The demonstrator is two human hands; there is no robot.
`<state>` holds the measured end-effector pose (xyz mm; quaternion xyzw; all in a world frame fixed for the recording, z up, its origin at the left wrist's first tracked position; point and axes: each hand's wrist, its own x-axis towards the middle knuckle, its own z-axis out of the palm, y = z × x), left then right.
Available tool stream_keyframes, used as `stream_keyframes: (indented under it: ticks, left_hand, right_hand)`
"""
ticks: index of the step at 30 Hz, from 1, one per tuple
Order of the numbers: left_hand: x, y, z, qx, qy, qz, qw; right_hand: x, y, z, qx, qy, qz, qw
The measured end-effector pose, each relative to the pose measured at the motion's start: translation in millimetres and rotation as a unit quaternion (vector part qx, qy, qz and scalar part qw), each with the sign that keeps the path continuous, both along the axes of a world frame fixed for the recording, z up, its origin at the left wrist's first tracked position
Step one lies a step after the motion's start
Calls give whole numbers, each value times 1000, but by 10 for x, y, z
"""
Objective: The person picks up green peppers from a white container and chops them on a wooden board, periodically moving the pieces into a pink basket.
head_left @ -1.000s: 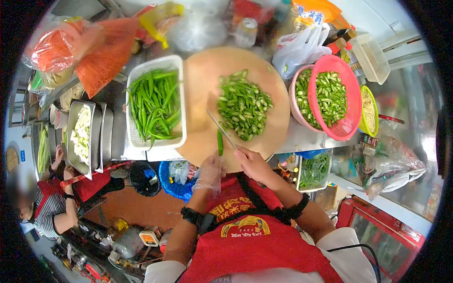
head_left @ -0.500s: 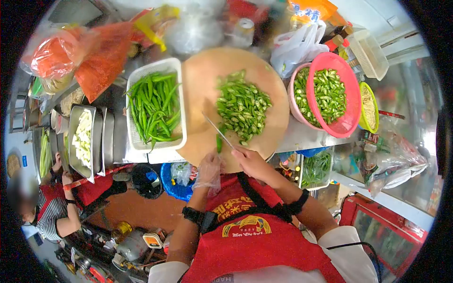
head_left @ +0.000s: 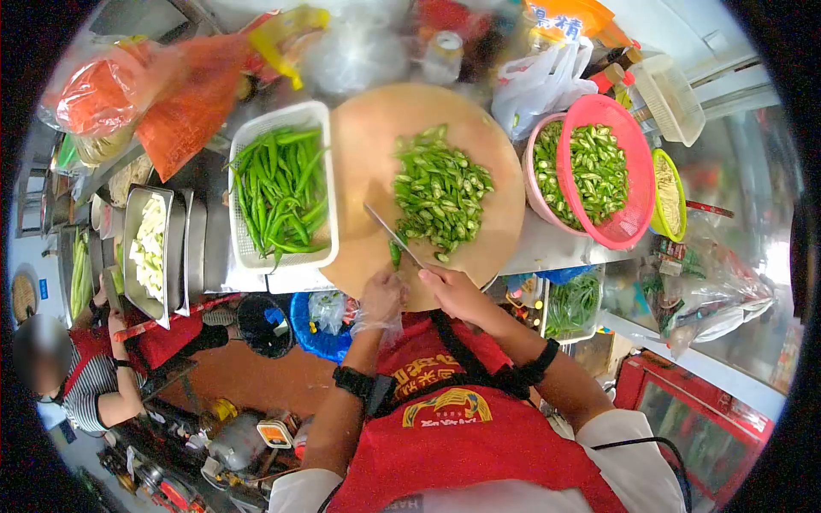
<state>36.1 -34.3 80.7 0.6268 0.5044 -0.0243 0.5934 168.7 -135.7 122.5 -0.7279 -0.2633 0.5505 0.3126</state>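
Observation:
My right hand (head_left: pixel 446 286) grips a knife (head_left: pixel 392 231), its blade pointing up and left over the round cutting board (head_left: pixel 363 162). Under the blade's edge lies a green chili pepper (head_left: pixel 395 255). My left hand (head_left: pixel 384 295), in a clear plastic glove, has its fingers closed on the pepper's near end. A heap of sliced green chilies (head_left: pixel 440 192) covers the board just beyond the knife. Whole green chilies (head_left: pixel 278 192) fill a white basket (head_left: pixel 329 248) against the board's left side.
Right of the board, a pink basket (head_left: pixel 629 235) of sliced chilies rests in a second pink container. Steel trays (head_left: pixel 177 248) with pale cut vegetables stand at left. A white plastic bag (head_left: pixel 534 90) sits behind. Another person (head_left: pixel 103 376) works at the far left.
My left hand has shifted slightly upward and right, closer to the blade. The knife has tilted and moved a little left over the pepper.

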Motion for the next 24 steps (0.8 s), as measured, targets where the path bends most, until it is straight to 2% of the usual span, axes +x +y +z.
stream_keyframes:
  ticks: [3,5,8,12,14,17,18,20,24]
  left_hand:
    - [-13,29,99,-12,45,27,999]
    - [1,41,82,13,-22,32,999]
    - [37,0,112,11,-51,79,996]
    - [-46,36,-106,78,-70,26,994]
    - [-2,36,-43,34,-61,59,996]
    - [-75,46,-239,60,-85,58,993]
    - [-128,31,-290,60,-80,61,993]
    - [-19,44,-49,-6,-41,96,994]
    - [32,89,-6,-25,-26,96,995]
  right_hand:
    - [-26,17,126,-18,25,4,1000]
    - [-15,18,77,-37,46,6,998]
    - [-14,9,-66,32,-14,14,999]
    - [-19,-12,-37,21,-10,27,999]
    - [14,-24,-34,23,-5,32,999]
    - [-7,9,-31,5,-1,34,999]
    - [-34,-24,-23,43,-16,28,999]
    - [-38,-44,-74,82,-32,21,996]
    - [-7,-17,-125,37,-33,45,998]
